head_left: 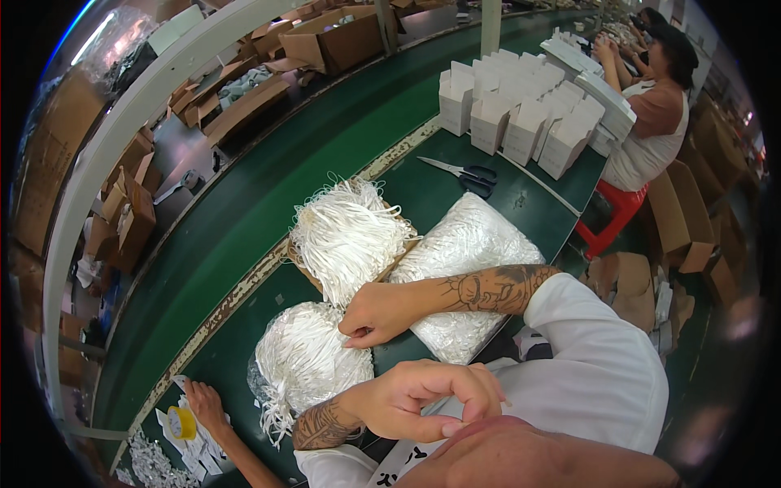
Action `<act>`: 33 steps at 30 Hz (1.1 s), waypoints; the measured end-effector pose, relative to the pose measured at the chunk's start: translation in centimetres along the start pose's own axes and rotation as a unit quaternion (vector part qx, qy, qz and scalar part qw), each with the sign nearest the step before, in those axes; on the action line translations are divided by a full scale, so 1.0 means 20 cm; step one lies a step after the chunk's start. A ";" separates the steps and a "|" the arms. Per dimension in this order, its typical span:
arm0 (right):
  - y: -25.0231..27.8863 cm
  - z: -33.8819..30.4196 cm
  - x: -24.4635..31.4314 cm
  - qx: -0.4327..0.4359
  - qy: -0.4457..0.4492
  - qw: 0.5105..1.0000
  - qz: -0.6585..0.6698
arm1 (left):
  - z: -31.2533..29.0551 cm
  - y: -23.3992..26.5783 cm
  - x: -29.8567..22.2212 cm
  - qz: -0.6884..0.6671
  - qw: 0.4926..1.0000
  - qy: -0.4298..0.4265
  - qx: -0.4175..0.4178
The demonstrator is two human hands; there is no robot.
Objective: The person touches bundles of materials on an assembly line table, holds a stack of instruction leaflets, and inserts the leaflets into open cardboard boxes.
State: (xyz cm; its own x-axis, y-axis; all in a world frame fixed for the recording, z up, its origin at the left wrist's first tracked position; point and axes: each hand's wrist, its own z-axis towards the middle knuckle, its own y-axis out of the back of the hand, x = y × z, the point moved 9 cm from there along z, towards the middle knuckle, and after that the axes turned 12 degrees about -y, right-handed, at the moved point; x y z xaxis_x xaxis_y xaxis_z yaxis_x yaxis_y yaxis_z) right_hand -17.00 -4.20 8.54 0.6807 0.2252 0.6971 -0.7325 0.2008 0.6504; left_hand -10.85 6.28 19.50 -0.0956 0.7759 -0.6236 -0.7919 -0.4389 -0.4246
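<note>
My right hand [376, 315] reaches in from the right, its fingers curled and pinched on white cords at the edge of a lower bundle of looped white cords [313, 358]. That bundle lies in a clear plastic bag. A second heap of white cords [350, 232] sits just beyond, on a piece of cardboard. My left hand [431, 398] is raised close to me, thumb and index finger pressed together; whatever is between them is too small or hidden to tell. A full clear bag of white pieces [468, 260] lies under my right forearm. Dark-handled scissors [464, 172] lie open past the bag.
Upright white boxes [525, 114] stand in rows at the far right, near a seated person [663, 106]. At lower left, another person's hand [203, 403] is beside a yellow tape roll [181, 423] and small white pieces [154, 459]. A green conveyor belt [220, 236] runs along the table.
</note>
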 end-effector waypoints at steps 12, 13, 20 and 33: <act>-0.01 0.00 -0.01 0.004 -0.001 1.000 -0.006 | 0.00 0.01 0.00 0.026 1.000 0.004 0.009; -0.01 0.00 -0.01 0.003 -0.002 1.000 -0.005 | 0.00 0.01 0.00 0.028 1.000 0.008 0.011; -0.01 0.00 -0.01 0.001 -0.006 1.000 -0.007 | -0.01 0.02 0.02 -0.022 0.999 0.030 -0.012; 0.00 -0.01 -0.01 -0.007 -0.003 1.000 -0.008 | 0.00 0.02 0.01 -0.058 0.998 -0.005 -0.019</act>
State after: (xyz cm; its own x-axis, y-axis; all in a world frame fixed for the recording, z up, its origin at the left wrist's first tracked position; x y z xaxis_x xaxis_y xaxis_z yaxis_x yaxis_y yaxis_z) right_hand -17.20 -4.14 8.35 0.6923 0.2170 0.6882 -0.7215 0.2178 0.6572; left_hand -11.18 6.22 19.20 -0.0108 0.8264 -0.5630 -0.7750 -0.3627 -0.5175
